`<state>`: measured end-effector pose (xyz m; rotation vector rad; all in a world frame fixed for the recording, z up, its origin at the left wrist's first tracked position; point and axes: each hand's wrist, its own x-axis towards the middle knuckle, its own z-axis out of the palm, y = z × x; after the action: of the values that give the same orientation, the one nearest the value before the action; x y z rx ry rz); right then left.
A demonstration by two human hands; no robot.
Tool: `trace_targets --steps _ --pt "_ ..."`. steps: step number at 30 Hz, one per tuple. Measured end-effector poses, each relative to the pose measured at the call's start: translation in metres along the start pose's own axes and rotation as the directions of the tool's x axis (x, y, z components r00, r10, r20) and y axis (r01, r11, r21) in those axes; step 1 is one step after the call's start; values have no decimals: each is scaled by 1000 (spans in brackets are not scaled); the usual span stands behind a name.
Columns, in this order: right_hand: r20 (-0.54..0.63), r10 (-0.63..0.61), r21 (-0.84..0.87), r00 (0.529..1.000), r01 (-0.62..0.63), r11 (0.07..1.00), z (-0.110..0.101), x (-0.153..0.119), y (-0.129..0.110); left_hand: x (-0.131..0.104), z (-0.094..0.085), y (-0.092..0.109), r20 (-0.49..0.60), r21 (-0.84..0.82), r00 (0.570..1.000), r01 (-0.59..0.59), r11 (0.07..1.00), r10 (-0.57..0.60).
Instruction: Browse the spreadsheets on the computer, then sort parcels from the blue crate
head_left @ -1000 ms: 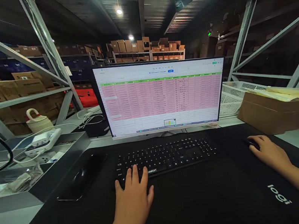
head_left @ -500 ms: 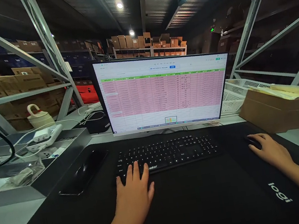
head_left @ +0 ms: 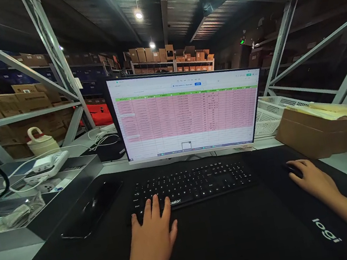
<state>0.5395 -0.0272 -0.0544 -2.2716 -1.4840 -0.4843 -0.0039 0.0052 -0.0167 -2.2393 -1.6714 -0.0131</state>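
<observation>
My left hand (head_left: pixel 153 231) lies palm down with its fingers spread, the fingertips on the lower left keys of a black keyboard (head_left: pixel 199 183). Over to the right, my right hand (head_left: pixel 315 179) rests on a small black mouse (head_left: pixel 294 169), most of which its fingers hide. Both sit on a large black desk mat (head_left: pixel 224 237) with white "logi" lettering. Behind the keyboard stands a monitor (head_left: pixel 187 114) showing a spreadsheet with a green header row and pink rows; its text is too small to read.
A black phone (head_left: pixel 92 210) lies left of the keyboard, near a grey tray (head_left: pixel 69 183) holding a white power strip (head_left: pixel 48 165). A cream bottle (head_left: pixel 42 144) stands behind it. At right are a cardboard box (head_left: pixel 322 131) and white baskets (head_left: pixel 267 116). Metal shelving frames both sides.
The view has shifted slightly, so the desk sits lower in it. A small taskbar preview on the screen went from coloured to mostly white. Both hands keep their places on the keyboard and mouse.
</observation>
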Motion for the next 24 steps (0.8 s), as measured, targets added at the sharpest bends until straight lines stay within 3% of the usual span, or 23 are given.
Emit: trace_targets --steps 9,24 --pt "52 39 -40 998 -37 999 -11 -2 -9 2 1 0 2 -7 1000 1 1000 -1" --pt "42 -35 -19 999 36 999 7 3 8 1 -4 1 43 -22 999 3 1000 -2"
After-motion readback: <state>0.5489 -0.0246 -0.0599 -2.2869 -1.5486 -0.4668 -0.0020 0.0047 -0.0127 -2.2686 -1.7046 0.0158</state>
